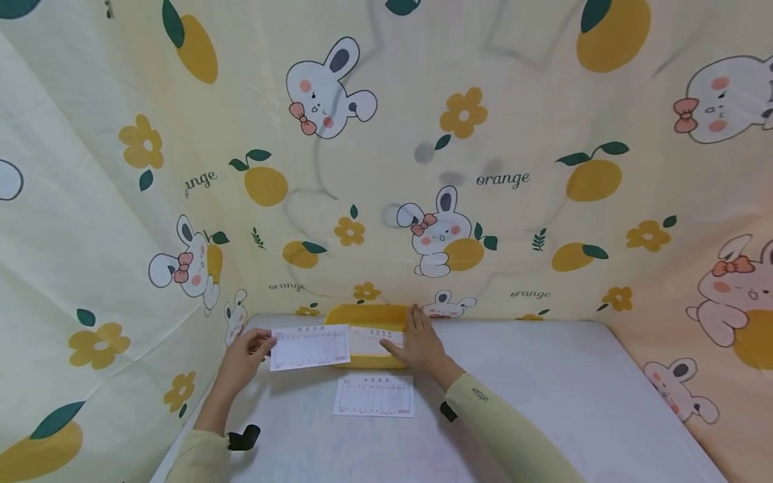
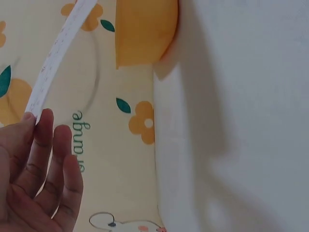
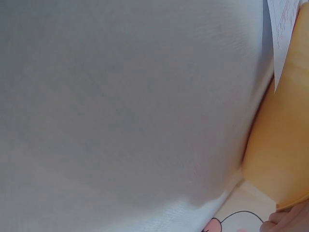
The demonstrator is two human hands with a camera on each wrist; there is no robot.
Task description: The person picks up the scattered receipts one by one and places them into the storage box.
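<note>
My left hand (image 1: 246,359) pinches the left edge of a white printed form (image 1: 311,347), held up in front of a yellow bin's left part. In the left wrist view that form (image 2: 58,58) shows nearly edge-on between thumb and index finger, the other fingers loosely bent. My right hand (image 1: 423,345) rests at the right side of the yellow bin (image 1: 368,314), fingers straight along its rim and thumb spread over the inside. Another printed form (image 1: 368,339) lies in the bin, partly hidden by the raised sheet. In the right wrist view only some fingers (image 3: 288,220) show at the bin's edge.
One more printed form (image 1: 374,397) lies flat on the white table (image 1: 531,396), just in front of the bin. A patterned curtain (image 1: 386,161) with rabbits and oranges hangs behind the table and along both sides.
</note>
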